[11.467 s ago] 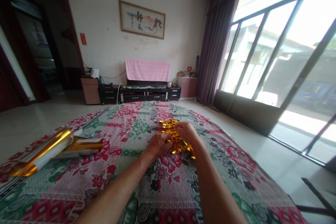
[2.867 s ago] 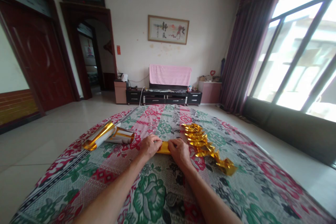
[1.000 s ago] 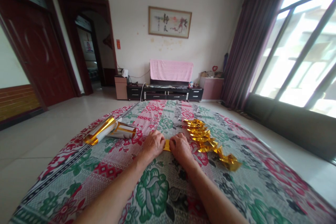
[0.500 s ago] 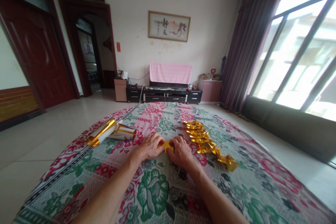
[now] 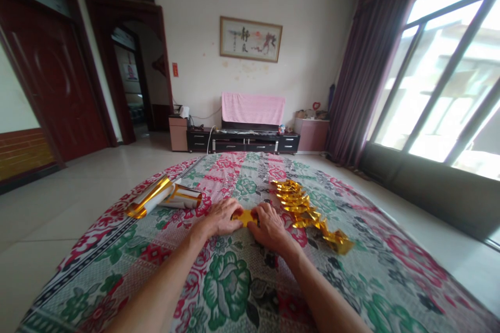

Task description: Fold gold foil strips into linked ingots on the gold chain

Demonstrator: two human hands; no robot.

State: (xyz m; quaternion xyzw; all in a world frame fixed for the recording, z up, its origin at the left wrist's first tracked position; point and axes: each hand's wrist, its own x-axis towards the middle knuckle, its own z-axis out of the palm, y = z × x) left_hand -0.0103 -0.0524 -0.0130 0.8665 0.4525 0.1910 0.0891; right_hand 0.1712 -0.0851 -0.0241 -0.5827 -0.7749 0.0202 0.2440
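Observation:
A small piece of gold foil paper (image 5: 246,217) lies between my hands at the middle of the table. My left hand (image 5: 222,217) pinches its left end, fingers curled over it. On its right end my right hand (image 5: 269,222) is closed in the same way. The ends of the foil are hidden under the fingers. To the right of my right hand, a row of folded gold foil pieces (image 5: 299,207) runs towards me. Left of my left hand lie loosely rolled gold foil sheets (image 5: 156,196) with pale undersides.
A flowered cloth (image 5: 227,289) in green, red and grey covers the round table. Beyond it stands a low black cabinet (image 5: 244,143) with a pink cloth (image 5: 253,108) over a screen. Windows and a purple curtain (image 5: 359,73) are at the right.
My left hand has shifted slightly left, and a little more of the gold foil shows between the hands. The right hand stays nearly in place. The foil row and rolls have not moved.

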